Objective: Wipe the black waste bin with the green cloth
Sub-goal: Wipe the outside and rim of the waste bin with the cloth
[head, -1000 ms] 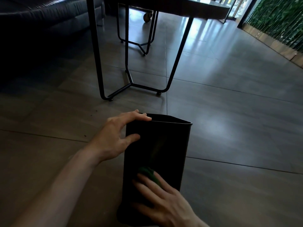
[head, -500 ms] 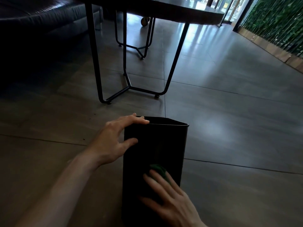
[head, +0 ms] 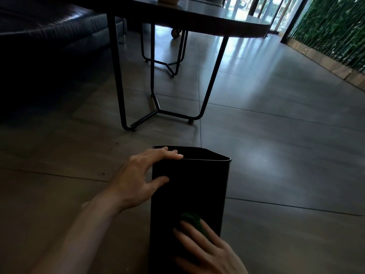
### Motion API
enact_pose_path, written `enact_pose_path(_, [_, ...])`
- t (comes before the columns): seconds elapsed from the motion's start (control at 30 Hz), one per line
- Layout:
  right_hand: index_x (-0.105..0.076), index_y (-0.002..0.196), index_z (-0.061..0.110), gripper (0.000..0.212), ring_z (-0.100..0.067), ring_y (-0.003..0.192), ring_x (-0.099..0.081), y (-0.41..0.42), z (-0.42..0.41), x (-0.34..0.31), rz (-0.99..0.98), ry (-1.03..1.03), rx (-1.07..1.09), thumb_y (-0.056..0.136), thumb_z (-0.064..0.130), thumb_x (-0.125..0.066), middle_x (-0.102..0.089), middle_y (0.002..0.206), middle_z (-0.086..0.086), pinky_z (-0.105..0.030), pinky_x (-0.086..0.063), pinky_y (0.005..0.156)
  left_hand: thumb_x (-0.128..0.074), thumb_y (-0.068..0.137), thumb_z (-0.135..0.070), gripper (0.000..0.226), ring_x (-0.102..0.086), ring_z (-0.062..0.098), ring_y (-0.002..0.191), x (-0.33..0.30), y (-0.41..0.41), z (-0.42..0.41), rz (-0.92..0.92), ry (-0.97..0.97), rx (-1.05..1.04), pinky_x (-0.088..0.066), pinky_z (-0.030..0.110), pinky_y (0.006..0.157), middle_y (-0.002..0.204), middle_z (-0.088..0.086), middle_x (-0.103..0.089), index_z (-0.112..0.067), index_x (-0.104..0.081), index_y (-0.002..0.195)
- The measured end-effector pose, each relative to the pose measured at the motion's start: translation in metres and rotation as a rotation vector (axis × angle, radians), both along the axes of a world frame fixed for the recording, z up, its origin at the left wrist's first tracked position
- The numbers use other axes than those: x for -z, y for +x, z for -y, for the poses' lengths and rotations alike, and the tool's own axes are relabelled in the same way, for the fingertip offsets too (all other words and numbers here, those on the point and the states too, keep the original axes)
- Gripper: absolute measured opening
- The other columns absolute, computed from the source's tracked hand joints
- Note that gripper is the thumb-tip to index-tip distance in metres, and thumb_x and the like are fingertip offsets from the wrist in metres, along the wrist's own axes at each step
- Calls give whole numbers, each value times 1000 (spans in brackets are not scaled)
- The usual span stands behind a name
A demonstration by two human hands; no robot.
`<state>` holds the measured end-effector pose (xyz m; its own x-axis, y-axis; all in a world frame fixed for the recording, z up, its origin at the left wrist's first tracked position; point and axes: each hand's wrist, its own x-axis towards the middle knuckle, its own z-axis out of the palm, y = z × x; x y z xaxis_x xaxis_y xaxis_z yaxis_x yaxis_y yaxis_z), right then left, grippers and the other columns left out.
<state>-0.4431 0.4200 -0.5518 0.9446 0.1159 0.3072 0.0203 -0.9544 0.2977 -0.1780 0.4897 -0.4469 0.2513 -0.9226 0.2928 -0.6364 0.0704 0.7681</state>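
The black waste bin (head: 193,186) lies tilted on the tiled floor with its open mouth facing away from me. My left hand (head: 140,178) grips its upper left edge, fingers over the rim and thumb on the near face. My right hand (head: 205,252) presses the green cloth (head: 192,219) flat against the bin's near face, low down. Only a small bunched part of the cloth shows past my fingertips; the rest is hidden under my hand.
A dark table (head: 197,18) on thin black metal legs (head: 156,107) stands just beyond the bin. A dark sofa (head: 49,30) fills the upper left. A green plant wall (head: 331,26) runs along the right. Grey floor tiles (head: 286,155) stretch to the right.
My right hand with the cloth has slid a little to the right and back down across the bin's face. The left hand keeps its grip; the view has tilted up slightly.
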Motion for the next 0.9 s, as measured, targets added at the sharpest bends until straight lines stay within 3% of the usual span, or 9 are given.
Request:
enact_pose_path(0.07, [-62, 132, 33, 30, -31, 149, -37, 6, 13, -17, 62, 54, 3, 102, 29, -62, -52, 152, -9, -50, -43, 113, -80, 80, -6, 66, -44, -3, 139, 0, 0, 1, 12, -1, -5, -38, 40, 117, 138, -23, -59, -45, -60, 129])
enact_pose_path(0.23, [-52, 143, 30, 46, -32, 154, -24, 57, 31, -66, 323, 313, 304, 98, 33, -64, -40, 158, -12, -57, -33, 120, -79, 80, -4, 63, -48, -4, 135, -2, 2, 1, 15, -15, 10, -40, 34, 116, 135, -22, -62, -42, -62, 128])
enact_pose_path(0.37, [-64, 134, 28, 34, -35, 150, -35, 39, 9, -28, 233, 197, 124, 100, 28, -67, -49, 154, -15, -57, -39, 115, -80, 79, -5, 63, -47, -5, 135, -1, 3, 1, 15, -16, -8, -38, 28, 116, 134, -24, -62, -42, -62, 128])
enact_pose_path(0.5, [-59, 130, 37, 26, -30, 152, -32, -3, -9, 4, -40, 26, -7, 105, 29, -56, -49, 155, -5, -45, -47, 110, -80, 80, -7, 64, -46, -8, 135, -1, 2, -1, 23, -8, 18, -36, 21, 114, 135, -24, -60, -45, -61, 128])
enact_pose_path(0.6, [-61, 132, 32, 30, -32, 149, -36, 1, 10, -16, 60, 96, 15, 103, 27, -59, -52, 152, -10, -51, -46, 110, -80, 80, -7, 64, -47, -7, 134, -1, 2, -1, 24, -1, 8, -35, 19, 114, 135, -25, -61, -45, -61, 128])
enact_pose_path(0.77, [-56, 141, 26, 37, -34, 154, -24, 43, 36, -66, 370, 366, 335, 105, 35, -51, -39, 158, -14, -60, -42, 110, -80, 79, -7, 64, -50, -7, 132, -1, 2, -2, 35, 11, -2, -35, 16, 111, 131, -27, -62, -44, -61, 127])
enact_pose_path(0.9, [-61, 133, 25, 29, -36, 151, -32, 33, 14, -26, 237, 203, 79, 104, 25, -60, -50, 153, -16, -58, -38, 115, -81, 79, -7, 63, -49, -8, 132, -3, 3, 0, 54, 14, -24, -35, 19, 113, 131, -27, -62, -43, -62, 126])
